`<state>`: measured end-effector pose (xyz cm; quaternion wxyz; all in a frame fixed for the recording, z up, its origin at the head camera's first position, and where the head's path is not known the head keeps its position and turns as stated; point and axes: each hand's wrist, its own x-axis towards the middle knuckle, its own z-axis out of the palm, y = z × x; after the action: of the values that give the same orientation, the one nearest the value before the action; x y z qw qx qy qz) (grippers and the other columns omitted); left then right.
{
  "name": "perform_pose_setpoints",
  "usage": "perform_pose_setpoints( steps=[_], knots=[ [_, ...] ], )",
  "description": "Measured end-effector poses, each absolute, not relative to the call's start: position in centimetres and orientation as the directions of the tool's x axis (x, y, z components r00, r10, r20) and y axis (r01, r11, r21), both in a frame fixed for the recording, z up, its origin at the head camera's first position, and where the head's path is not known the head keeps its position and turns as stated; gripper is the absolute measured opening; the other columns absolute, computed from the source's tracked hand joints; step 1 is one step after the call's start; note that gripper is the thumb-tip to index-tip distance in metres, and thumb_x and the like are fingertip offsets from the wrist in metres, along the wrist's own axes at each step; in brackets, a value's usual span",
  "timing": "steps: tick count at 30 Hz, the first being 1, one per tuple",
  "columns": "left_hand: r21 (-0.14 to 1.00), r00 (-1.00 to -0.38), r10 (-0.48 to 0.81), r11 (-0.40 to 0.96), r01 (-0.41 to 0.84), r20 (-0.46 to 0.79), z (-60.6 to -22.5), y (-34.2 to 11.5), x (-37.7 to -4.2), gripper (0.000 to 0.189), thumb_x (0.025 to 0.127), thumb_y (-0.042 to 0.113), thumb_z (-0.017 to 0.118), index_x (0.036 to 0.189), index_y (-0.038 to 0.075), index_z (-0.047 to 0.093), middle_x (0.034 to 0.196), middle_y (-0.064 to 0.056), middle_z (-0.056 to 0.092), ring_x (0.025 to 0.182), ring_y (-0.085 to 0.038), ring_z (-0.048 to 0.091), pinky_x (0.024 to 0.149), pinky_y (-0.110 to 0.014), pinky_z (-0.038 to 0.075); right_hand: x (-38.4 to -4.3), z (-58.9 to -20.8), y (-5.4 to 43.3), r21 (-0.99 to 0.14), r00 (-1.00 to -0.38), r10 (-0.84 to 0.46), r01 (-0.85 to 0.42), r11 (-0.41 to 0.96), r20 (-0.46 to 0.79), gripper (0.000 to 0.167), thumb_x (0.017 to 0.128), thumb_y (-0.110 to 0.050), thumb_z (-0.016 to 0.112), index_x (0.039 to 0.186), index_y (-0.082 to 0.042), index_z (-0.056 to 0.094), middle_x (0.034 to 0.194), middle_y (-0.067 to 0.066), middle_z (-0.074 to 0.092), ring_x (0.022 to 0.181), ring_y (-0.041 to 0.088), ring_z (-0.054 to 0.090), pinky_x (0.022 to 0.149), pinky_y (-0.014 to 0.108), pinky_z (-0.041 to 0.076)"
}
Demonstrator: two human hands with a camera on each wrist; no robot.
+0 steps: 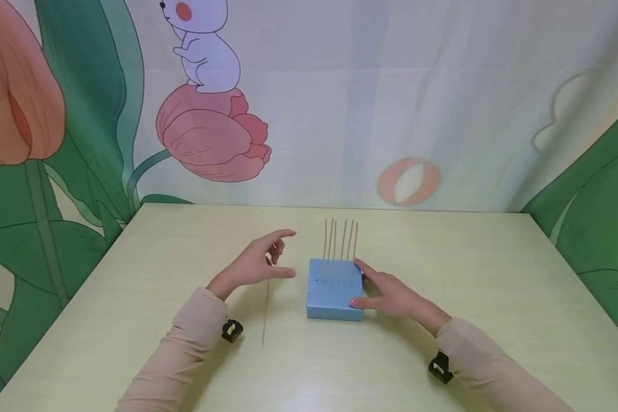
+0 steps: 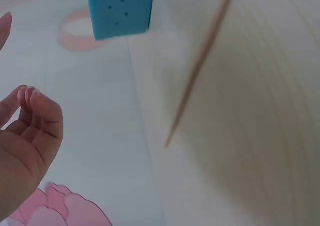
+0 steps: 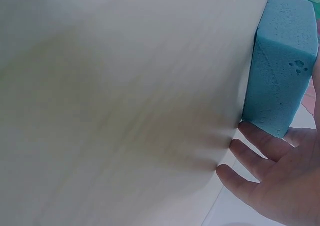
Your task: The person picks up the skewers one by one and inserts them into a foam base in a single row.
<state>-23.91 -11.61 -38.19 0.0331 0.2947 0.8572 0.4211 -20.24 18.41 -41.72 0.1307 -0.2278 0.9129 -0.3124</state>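
A blue foam block lies on the table, and several thin wooden sticks stand upright in its top. My right hand holds the block at its right side, thumb at the front corner and index finger at the back corner. In the right wrist view the other fingers touch the tabletop beside the block. To the block's left, my left hand holds nothing; thumb and index finger are spread apart and the other fingers bend inward. One loose wooden stick lies beneath and beside this hand.
The pale wooden table ends at a printed curtain with a rabbit and flowers. Both wrists carry small black devices below beige sleeves.
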Motion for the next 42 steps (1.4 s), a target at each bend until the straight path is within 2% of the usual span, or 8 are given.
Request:
perform_pose_setpoints(
  steps=[3, 9, 15, 19, 28, 42],
  knots=[
    [0.782, -0.836, 0.541, 0.483, 0.394, 0.087, -38.7, -12.7, -24.6, 0.071, 0.074, 0.015, 0.076, 0.134, 0.01, 0.039, 0.071, -0.004, 0.043, 0.065, -0.016, 0.041, 0.059, -0.026, 0.036, -20.2, -41.8, 18.5, -0.632, -0.861, -0.499, -0.334, 0.7, -0.097, 0.09, 0.081, -0.047, 0.063, 0.146, -0.007, 0.014, 0.138, 0.02, 0.037, 0.129, 0.037, 0.03, 0.102, 0.053, 0.024],
    [0.85, -0.85, 0.513, 0.494, 0.18, -0.118, -39.9, -14.5, -25.5, 0.074, 0.079, 0.013, 0.072, 0.139, 0.015, 0.029, 0.069, -0.002, 0.044, 0.054, -0.014, 0.037, 0.049, -0.024, 0.033, -20.3, -41.9, 18.5, -0.629, -0.859, -0.502, -0.338, 0.7, -0.097, 0.09, 0.081, -0.047, 0.063, 0.146, -0.007, 0.014, 0.139, 0.02, 0.037, 0.129, 0.037, 0.029, 0.103, 0.053, 0.024],
    [0.861, -0.833, 0.473, 0.509, -0.007, -0.286, -41.1, -15.7, -25.9, 0.079, 0.079, 0.014, 0.071, 0.142, 0.014, 0.023, 0.077, -0.011, 0.054, 0.054, -0.02, 0.054, 0.054, -0.032, 0.051, -20.4, -41.9, 18.4, -0.624, -0.858, -0.505, -0.344, 0.702, -0.095, 0.091, 0.081, -0.047, 0.063, 0.146, -0.006, 0.014, 0.139, 0.021, 0.037, 0.128, 0.037, 0.03, 0.103, 0.053, 0.025],
    [0.853, -0.812, 0.441, 0.505, -0.129, -0.383, -41.5, -15.8, -26.0, 0.081, 0.08, 0.012, 0.07, 0.143, 0.018, 0.019, 0.086, -0.017, 0.058, 0.058, -0.025, 0.06, 0.057, -0.039, 0.054, -20.5, -41.9, 18.4, -0.621, -0.859, -0.503, -0.344, 0.704, -0.095, 0.091, 0.081, -0.048, 0.063, 0.146, -0.007, 0.013, 0.139, 0.02, 0.036, 0.128, 0.037, 0.03, 0.103, 0.052, 0.025],
    [0.8, -0.835, 0.388, 0.591, -0.1, -0.391, -42.1, -15.2, -25.9, 0.086, 0.074, 0.005, 0.075, 0.142, 0.012, 0.024, 0.068, -0.011, 0.052, 0.047, -0.018, 0.055, 0.05, -0.032, 0.052, -20.4, -42.2, 18.4, -0.629, -0.855, -0.51, -0.345, 0.697, -0.097, 0.092, 0.081, -0.049, 0.062, 0.146, -0.009, 0.012, 0.141, 0.02, 0.033, 0.128, 0.038, 0.029, 0.102, 0.053, 0.025],
    [0.786, -0.875, 0.334, 0.613, -0.081, -0.351, -42.7, -15.1, -25.9, 0.082, 0.07, 0.002, 0.076, 0.139, 0.011, 0.032, 0.064, -0.009, 0.05, 0.044, -0.016, 0.051, 0.047, -0.029, 0.05, -20.4, -41.9, 18.5, -0.625, -0.857, -0.506, -0.343, 0.702, -0.097, 0.092, 0.08, -0.049, 0.063, 0.146, -0.009, 0.013, 0.14, 0.02, 0.035, 0.128, 0.037, 0.03, 0.102, 0.052, 0.026]
  ],
)
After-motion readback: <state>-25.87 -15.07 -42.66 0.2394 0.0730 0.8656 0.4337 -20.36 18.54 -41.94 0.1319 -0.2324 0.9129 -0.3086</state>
